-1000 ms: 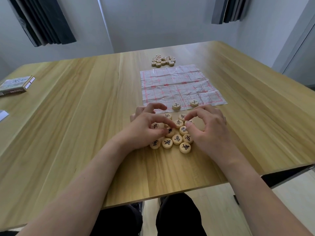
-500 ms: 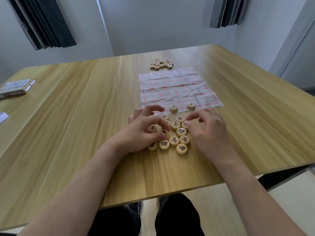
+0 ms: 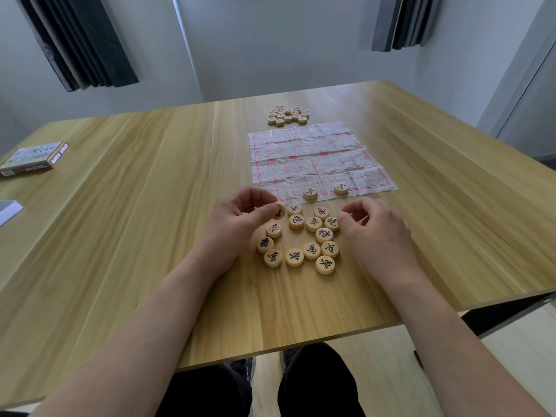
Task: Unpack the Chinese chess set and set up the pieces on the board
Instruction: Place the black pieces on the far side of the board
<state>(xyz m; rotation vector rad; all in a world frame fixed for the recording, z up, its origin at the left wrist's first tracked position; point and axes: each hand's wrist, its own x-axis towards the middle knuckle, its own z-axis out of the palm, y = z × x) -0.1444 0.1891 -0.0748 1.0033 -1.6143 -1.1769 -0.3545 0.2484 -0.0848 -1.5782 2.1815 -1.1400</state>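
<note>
A crinkled paper chess board (image 3: pixel 319 158) with a red grid lies on the wooden table (image 3: pixel 126 224). Two black-marked round wooden pieces (image 3: pixel 310 193) (image 3: pixel 341 188) stand on its near edge. Several more black-marked pieces (image 3: pixel 311 236) lie in a loose cluster just in front of the board. My left hand (image 3: pixel 237 221) pinches one tilted piece (image 3: pixel 279 211) between thumb and fingers, lifted at the cluster's left. My right hand (image 3: pixel 373 227) hovers at the cluster's right with its fingers curled; whether it holds a piece is hidden.
A pile of red-marked pieces (image 3: pixel 288 114) sits beyond the board's far edge. The chess set's box (image 3: pixel 33 158) lies at the far left, with a white object (image 3: pixel 9 209) at the left edge. The table's near edge runs just above my knees.
My left hand has lifted a piece out of the cluster and tilted it. My right hand has drawn back to the right, uncovering more of the pieces.
</note>
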